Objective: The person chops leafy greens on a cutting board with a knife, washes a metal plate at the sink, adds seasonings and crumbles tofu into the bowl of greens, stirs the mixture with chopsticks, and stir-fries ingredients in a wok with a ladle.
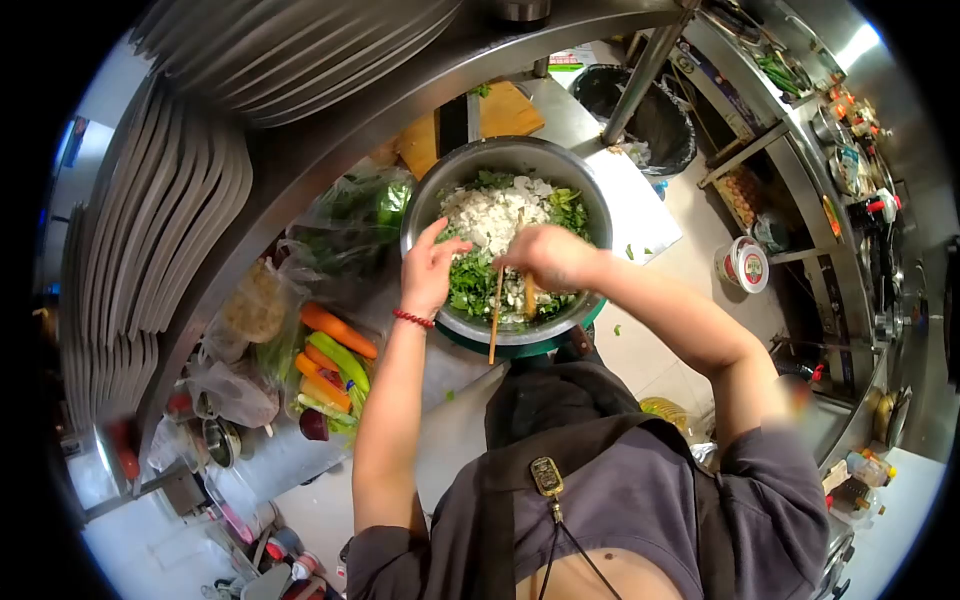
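Observation:
A large steel bowl (592, 180) holds chopped leafy greens (475, 285) with a heap of white flour-like powder (490, 205) on top. My right hand (552, 258) is closed around a pair of wooden chopsticks (495, 325), their lengths spread apart over the greens. At the bowl's left rim is my left hand (430, 268), fingers apart and reaching a little over the contents. It grips nothing; whether it presses on the rim is hard to see. A red bead bracelet (413, 319) circles that wrist.
Carrots (338, 330) and other vegetables lie left of the bowl, near a plastic bag of greens (350, 220). A wooden cutting board (510, 112) sits behind it. Stacked plates (170, 210) fill the left shelf. A lined bin (668, 125) and white tub (742, 265) stand right.

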`<state>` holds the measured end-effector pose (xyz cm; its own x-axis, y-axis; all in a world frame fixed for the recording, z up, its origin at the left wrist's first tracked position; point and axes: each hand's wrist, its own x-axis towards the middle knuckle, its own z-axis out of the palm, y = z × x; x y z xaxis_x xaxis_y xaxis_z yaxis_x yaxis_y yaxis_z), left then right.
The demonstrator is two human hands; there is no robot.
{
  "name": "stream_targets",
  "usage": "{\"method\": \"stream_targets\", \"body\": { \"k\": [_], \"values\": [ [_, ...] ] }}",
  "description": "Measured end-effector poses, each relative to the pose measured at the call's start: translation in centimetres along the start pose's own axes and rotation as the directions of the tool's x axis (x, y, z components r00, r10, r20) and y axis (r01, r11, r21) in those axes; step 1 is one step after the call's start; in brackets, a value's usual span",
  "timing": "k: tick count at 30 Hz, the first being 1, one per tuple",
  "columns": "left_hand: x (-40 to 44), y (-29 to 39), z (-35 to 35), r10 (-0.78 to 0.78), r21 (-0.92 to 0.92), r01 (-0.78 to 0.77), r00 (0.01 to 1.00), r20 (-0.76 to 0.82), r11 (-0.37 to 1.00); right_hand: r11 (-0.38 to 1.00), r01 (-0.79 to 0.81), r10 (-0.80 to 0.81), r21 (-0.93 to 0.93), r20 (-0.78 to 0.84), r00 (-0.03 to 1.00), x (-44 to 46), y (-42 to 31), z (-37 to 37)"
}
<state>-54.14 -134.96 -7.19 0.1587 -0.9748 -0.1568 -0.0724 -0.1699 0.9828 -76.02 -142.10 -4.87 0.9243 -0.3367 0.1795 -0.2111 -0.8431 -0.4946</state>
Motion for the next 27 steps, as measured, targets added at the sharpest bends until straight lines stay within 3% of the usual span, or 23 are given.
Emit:
{"method": "stream_targets", "body": {
  "k": [1,2,3,5,7,9,10,11,12,13,14,15,16,17,18,19,20,22,23,25,27],
  "values": [
    [0.1,-0.1,0.3,0.097,0.087,-0.097,0.995,0.009,0.991,0.99,0.128,-0.131,0.053,0.048,0.99,0.4,-0.8,1.4],
    [1.3,-2.4,0.3,0.269,0.268,-0.262,0.963,0.011,0.927,0.977,0.213,-0.211,-0.013,0.098,0.973,0.8,-1.3,3.2],
    [1.7,-2.2,0.6,0.264,0.267,-0.256,0.964,0.005,0.929,0.951,0.3,-0.286,-0.076,0.153,0.946,1.2,-2.0,3.9],
    [2.3,-1.8,1.4,0.065,0.035,-0.065,0.998,-0.012,0.997,0.946,0.3,-0.275,-0.125,0.182,0.944,1.4,-2.2,4.3],
    [1.5,0.3,1.0,-0.009,-0.022,0.009,1.0,-0.008,1.0,0.939,0.301,-0.265,-0.168,0.206,0.942,1.8,-2.7,2.6],
    [0.4,1.6,0.2,0.118,0.42,-0.084,0.991,-0.056,0.904,0.985,-0.151,0.158,-0.083,0.087,0.984,1.1,-2.1,-0.7],
    [-0.6,1.5,-0.4,0.16,0.397,-0.1,0.98,-0.122,0.912,0.98,-0.191,0.188,-0.055,-0.05,0.981,0.2,-0.6,-1.6],
    [-1.5,0.7,-1.3,0.297,0.417,-0.202,0.938,-0.177,0.886,0.973,-0.229,0.22,-0.024,-0.187,0.957,-0.6,1.1,-2.6],
    [-2.5,-0.1,-1.9,0.322,0.366,-0.195,0.89,-0.324,0.91,0.912,-0.354,0.398,0.209,-0.236,0.887,-1.4,2.7,-3.3],
    [-3.9,-0.6,-2.8,0.225,0.212,-0.156,0.906,-0.359,0.965,0.791,-0.435,0.565,0.431,-0.239,0.79,-1.8,4.1,-3.7],
    [-5.1,-2.2,-3.2,0.127,0.13,-0.077,0.887,-0.444,0.989,0.845,-0.309,0.504,0.436,-0.46,0.731,-1.9,5.1,-3.5],
    [-5.8,-4.7,-3.5,-0.011,-0.033,-0.004,0.905,-0.426,0.999,0.794,-0.329,0.565,0.511,-0.418,0.711,-1.5,5.3,-3.9],
    [-6.7,-6.0,-3.3,-0.226,-0.248,0.161,0.939,-0.26,0.955,0.743,-0.293,0.605,0.601,-0.418,0.678,-1.0,7.4,-1.5],
    [-7.8,-5.3,-1.8,-0.425,-0.504,0.303,0.894,-0.143,0.808,0.687,-0.249,0.644,0.683,-0.413,0.644,-0.2,9.1,1.1],
    [-8.3,-5.3,-0.9,-0.583,-0.511,0.464,0.808,-0.091,0.723,0.797,-0.289,0.578,0.531,-0.527,0.623,0.6,5.2,-0.2],
    [-8.4,-4.2,1.2,-0.595,-0.652,0.429,0.802,-0.044,0.626,0.643,-0.182,0.657,0.744,-0.415,0.629,1.0,6.4,2.7],
    [-7.9,-4.5,1.9,-0.635,-0.684,0.474,0.773,0.02,0.555,0.683,-0.539,0.706,0.493,-0.256,0.661,1.1,3.6,1.3],
    [-8.0,-4.7,2.6,-0.687,-0.702,0.538,0.72,0.095,0.467,0.878,-0.226,0.405,0.422,-0.401,0.822,-1.0,0.1,1.9],
    [-8.0,-4.1,2.7,-0.677,-0.708,0.508,0.734,0.058,0.49,0.904,-0.182,0.347,0.387,-0.417,0.84,-2.5,-1.4,1.1],
    [-8.4,-3.3,3.3,-0.618,-0.694,0.423,0.785,-0.041,0.583,0.817,-0.307,0.514,0.487,-0.378,0.77,-5.7,-1.9,-1.1],
    [-9.7,-3.1,3.3,-0.581,-0.674,0.402,0.813,-0.049,0.619,0.565,-0.373,0.765,0.736,-0.297,0.571,-8.4,-0.5,-3.9]
  ]
}}
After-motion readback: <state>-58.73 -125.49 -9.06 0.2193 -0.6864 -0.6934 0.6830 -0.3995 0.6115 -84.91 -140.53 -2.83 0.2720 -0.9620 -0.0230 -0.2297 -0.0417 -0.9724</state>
